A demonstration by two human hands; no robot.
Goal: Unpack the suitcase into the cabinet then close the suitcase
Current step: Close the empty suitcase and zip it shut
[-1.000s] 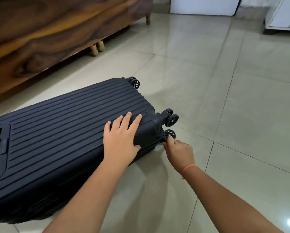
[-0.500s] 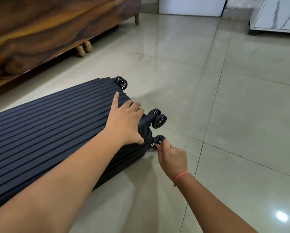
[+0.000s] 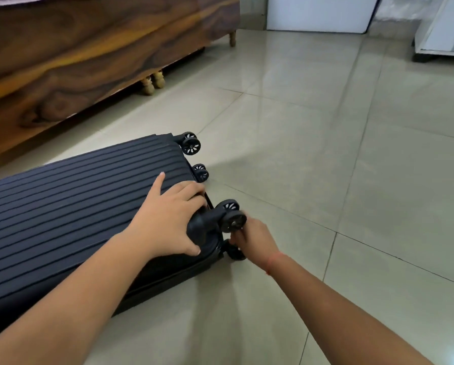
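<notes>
**Suitcase flat on the floor, both hands at its wheel end**

The dark ribbed suitcase [image 3: 75, 206] lies flat, lid down, on the tiled floor [image 3: 326, 154], with its 4 wheels [image 3: 232, 217] pointing right. The left hand [image 3: 168, 222] grips the near corner of the top shell: fingers curled over the end edge, index finger straight, thumb on the side. The right hand [image 3: 255, 239] sits just under the near upper wheel with curled fingers. Blur hides whether it holds anything. A wooden bed frame [image 3: 89, 48] stands behind the suitcase.

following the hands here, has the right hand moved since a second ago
Yes. Against the navy suitcase, the right hand rose from beside its lower near wheel to just under the upper wheel.
</notes>
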